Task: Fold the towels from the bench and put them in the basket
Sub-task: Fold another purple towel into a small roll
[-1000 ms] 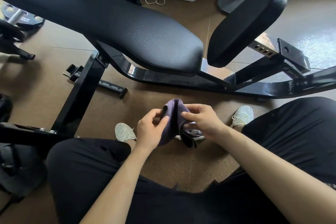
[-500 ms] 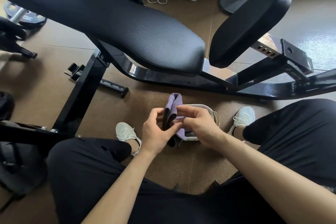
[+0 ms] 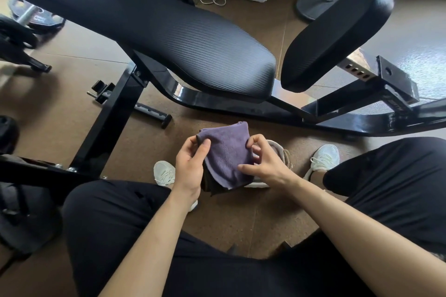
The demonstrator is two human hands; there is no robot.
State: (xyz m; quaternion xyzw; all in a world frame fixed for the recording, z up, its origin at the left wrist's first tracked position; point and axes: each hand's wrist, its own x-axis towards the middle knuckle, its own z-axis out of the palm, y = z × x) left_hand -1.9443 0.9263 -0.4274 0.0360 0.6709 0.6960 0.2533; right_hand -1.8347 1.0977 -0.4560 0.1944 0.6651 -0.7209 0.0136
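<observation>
Folded purple terry towel just got turned flat; left hand and right hand pinch its sides, fingers curled, over the pale rope basket. Drop-in next, probably.

No legible text, label, brand, number or sign is present. Pale markings on the black round weight plate are too blurred to read.

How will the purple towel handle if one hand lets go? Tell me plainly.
Probably floppy: the purple towel droops at its lower edge between the left hand and right hand. Likely light, since a pinch on each side carries it. The fold may well fall open if one side is released.
</observation>
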